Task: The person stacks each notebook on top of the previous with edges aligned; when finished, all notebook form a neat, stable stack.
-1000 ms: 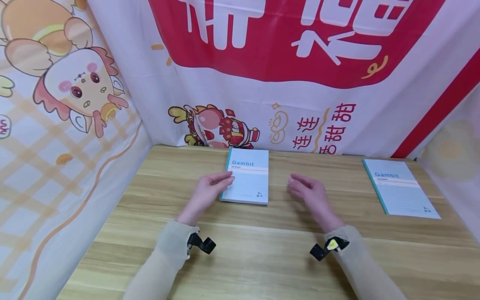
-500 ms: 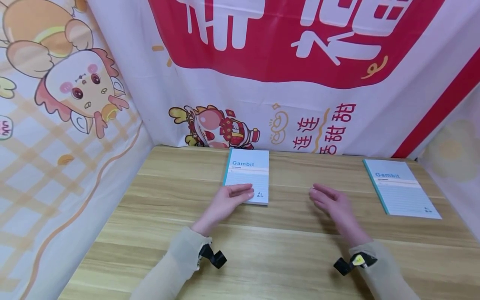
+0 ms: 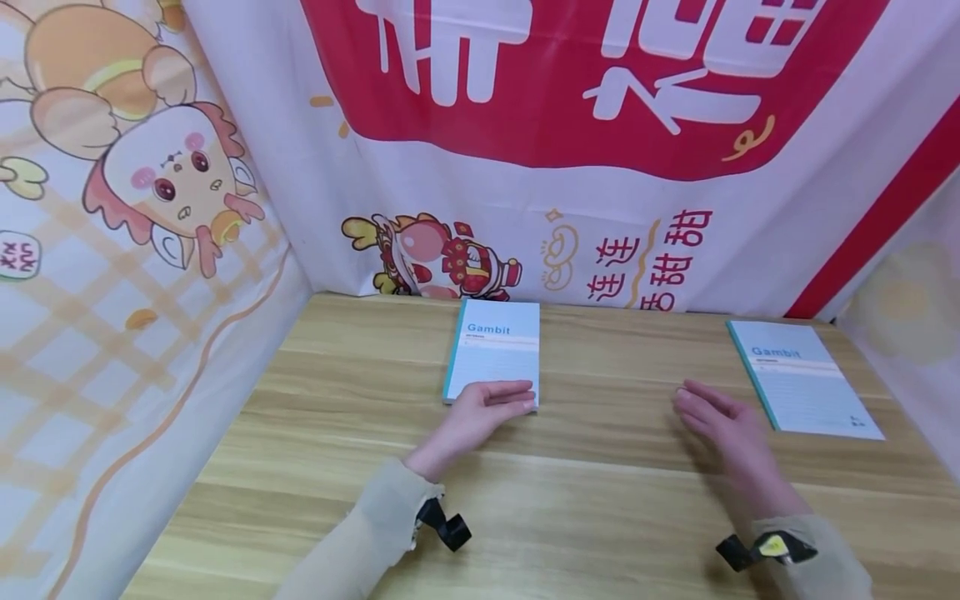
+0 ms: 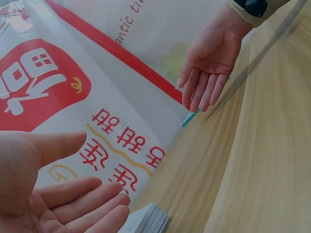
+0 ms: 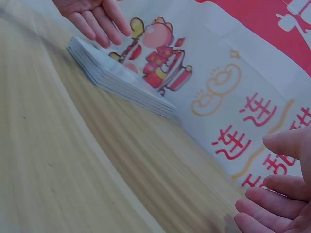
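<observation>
A stack of several pale blue Gambit notebooks (image 3: 497, 346) lies at the back middle of the table; its layered edges (image 5: 124, 87) show in the right wrist view. My left hand (image 3: 483, 417) hovers over the stack's front edge, hiding its near corner, with relaxed fingers and nothing held. One more Gambit notebook (image 3: 806, 379), flat and thin, lies at the back right. Left of that notebook, my right hand (image 3: 727, 429) hangs in the air, fingers fairly straight, palm facing inward. In the left wrist view the right hand (image 4: 214, 63) is seen holding nothing.
The wooden table (image 3: 585, 517) ends at the back against a white cloth (image 3: 420, 183) with red printing. Another patterned cloth (image 3: 112, 375) hangs along the left side. Black wrist cameras are strapped over both sleeves.
My right hand has moved right and slightly nearer, toward the single notebook. My left hand has slid from the stack's left side to its front right corner. The notebooks have stayed put.
</observation>
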### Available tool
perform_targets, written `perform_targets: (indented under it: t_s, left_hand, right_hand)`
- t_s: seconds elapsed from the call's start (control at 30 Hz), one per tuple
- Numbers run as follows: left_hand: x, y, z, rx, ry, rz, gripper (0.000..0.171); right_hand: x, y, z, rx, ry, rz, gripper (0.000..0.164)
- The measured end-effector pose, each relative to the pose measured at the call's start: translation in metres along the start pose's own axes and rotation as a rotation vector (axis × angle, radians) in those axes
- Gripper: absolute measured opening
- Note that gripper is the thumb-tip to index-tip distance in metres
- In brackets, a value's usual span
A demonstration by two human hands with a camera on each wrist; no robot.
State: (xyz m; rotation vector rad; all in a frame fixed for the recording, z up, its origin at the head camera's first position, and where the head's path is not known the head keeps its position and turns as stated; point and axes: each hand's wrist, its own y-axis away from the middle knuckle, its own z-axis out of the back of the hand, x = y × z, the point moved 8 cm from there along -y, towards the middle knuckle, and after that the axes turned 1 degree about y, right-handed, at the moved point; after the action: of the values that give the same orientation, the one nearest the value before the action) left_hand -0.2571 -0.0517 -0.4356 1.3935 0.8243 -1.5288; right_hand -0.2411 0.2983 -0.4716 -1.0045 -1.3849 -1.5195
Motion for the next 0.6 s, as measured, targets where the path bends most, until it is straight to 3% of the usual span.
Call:
perform_targets:
  t_s: [0.3,0.47,0.6]
  left_hand:
    - [-0.002,-0.004,-0.026,0.050,0.031,-0.002,0.044]
    - [-0.001,-0.007,-0.047,0.109,0.048,0.000,0.045]
    - [0.003,-0.008,-0.066,0.149,0.091,0.022,0.044]
  right_hand:
    - [0.005,0.013,0.044,-0.060,-0.181,0.077,0.083]
    - [0.004,0.015,0.068,-0.102,-0.263,0.109,0.070]
    - [-0.001,0.017,0.087,-0.145,-0.293,0.114,0.072]
